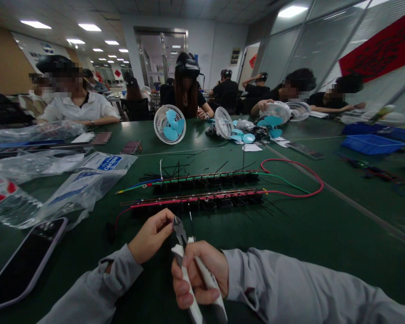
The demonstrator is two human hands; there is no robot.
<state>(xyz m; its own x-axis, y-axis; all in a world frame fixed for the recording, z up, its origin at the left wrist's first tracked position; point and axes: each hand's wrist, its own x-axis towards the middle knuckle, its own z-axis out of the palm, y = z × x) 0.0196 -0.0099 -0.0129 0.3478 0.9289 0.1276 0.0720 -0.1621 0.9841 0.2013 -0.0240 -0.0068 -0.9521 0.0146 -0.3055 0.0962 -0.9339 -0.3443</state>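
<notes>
Your right hand had its fingers wrapped around the white-handled metal cutting pliers, whose two handles stood apart in your grip while the grey head pointed up and away from you. Your left hand had its thumb and forefinger drawn together right at the pliers' tip; you could not tell from this view whether they pinched anything. Just beyond, on the dark green tabletop, lay two long black wire assemblies side by side, bristling with thin black strands: the nearer one ran along a red wire, the farther one along a green wire. A thick red cable looped at their right end. To your left lay a dark-screened phone with a pale purple edge and a crumpled clear plastic bag. Farther out, a white-caged fan with light blue blades stood before a seated co-worker in dark clothes.
</notes>
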